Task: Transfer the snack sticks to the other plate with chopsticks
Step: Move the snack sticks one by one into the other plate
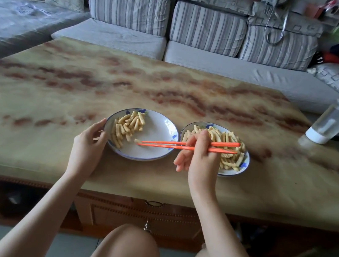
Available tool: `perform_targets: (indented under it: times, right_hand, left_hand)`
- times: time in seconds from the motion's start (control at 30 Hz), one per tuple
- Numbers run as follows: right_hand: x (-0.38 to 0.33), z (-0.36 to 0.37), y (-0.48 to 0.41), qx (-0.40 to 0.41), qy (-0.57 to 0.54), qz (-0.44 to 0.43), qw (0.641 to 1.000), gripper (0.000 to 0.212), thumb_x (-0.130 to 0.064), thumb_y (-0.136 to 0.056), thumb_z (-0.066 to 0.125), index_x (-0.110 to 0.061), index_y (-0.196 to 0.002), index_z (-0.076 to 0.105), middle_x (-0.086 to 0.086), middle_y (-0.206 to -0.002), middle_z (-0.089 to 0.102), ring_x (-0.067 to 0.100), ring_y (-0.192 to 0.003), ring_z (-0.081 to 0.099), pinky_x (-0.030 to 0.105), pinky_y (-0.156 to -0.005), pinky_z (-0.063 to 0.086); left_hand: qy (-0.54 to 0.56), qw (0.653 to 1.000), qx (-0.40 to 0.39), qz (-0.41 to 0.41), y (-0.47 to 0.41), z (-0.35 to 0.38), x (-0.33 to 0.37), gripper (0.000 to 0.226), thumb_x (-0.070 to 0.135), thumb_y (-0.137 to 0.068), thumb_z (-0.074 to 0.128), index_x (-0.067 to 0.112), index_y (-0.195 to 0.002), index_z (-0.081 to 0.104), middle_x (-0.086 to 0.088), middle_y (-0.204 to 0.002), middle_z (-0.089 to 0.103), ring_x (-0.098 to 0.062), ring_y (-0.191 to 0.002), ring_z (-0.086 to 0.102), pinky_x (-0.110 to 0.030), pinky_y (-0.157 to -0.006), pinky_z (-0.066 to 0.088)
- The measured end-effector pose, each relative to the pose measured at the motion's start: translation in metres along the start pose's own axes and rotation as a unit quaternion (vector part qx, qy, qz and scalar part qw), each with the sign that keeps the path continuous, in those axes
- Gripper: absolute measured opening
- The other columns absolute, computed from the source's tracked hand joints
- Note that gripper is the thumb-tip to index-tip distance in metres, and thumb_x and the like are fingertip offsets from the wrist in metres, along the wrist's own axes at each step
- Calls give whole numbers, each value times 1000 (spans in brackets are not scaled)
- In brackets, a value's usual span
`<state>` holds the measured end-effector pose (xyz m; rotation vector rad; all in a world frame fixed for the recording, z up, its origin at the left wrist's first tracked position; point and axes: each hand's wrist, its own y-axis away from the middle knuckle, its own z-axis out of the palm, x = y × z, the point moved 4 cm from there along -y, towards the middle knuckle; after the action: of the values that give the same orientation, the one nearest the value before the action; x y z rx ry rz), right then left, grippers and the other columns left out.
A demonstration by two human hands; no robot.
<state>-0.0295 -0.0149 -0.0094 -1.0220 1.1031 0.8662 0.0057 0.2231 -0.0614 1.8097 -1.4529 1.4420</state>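
Observation:
Two white plates with blue rims sit side by side on the table. The left plate point(155, 130) has a pile of ridged yellow snack sticks point(127, 127) on its left half. The right plate point(245, 162) is heaped with snack sticks point(227, 137). My right hand point(198, 155) grips a pair of orange chopsticks point(166, 144) that reach left over the left plate. Their tips pinch one snack stick point(137, 140) just above that plate's middle. My left hand point(89, 140) holds the left plate's left rim.
The marbled table point(170, 88) stretches far beyond the plates. A clear bottle with a white base point(334, 120) stands at its right edge. A grey striped sofa point(201, 33) runs behind the table. My knees are below the near edge.

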Motion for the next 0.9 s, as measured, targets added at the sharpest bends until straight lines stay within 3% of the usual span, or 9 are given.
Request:
perform_targets:
  times: [0.17,0.37,0.53,0.73,0.9]
  right_hand:
    - [-10,-21,2,9,-14,-17,1000,45,-26,-104,31,-6,-67,48,12,-40,50,20,-31,45,18,-35,34]
    - [-35,-59,-6,79,-12,-61,995,43,-24,-105,29,-9,-68,45,4,-36,49,16,-30,43,17,-35,33]
    - [-44,-94,-14,129,19,-86,988,42,-25,-104,29,-11,-69,46,8,-37,51,19,-29,42,19,-34,27]
    - [-31,-101,-15,127,40,-72,988,43,-25,-104,30,-11,-69,48,9,-39,52,19,-29,41,20,-34,27]
    - [-39,-90,-14,119,6,-81,990,40,-24,-104,29,-8,-72,47,7,-38,51,18,-29,40,16,-35,28]
  left_hand:
    - [-4,1000,-2,6,0,0,0,37,12,-93,49,14,-128,60,1,-120,63,1,-99,51,8,-68,29]
    - [-3,1000,-2,3,1,0,1,37,11,-93,48,17,-128,60,12,-105,59,2,-95,51,7,-67,31]
    - [1,1000,-2,5,1,0,2,36,12,-93,50,16,-127,61,13,-104,59,2,-95,51,7,-67,31]
    - [-3,1000,-5,-2,1,0,0,38,14,-93,49,16,-130,58,2,-121,63,0,-100,52,-10,-79,34]
    - [-2,1000,-7,-4,1,0,-1,38,15,-93,50,16,-130,58,3,-119,63,1,-99,52,-9,-79,34]
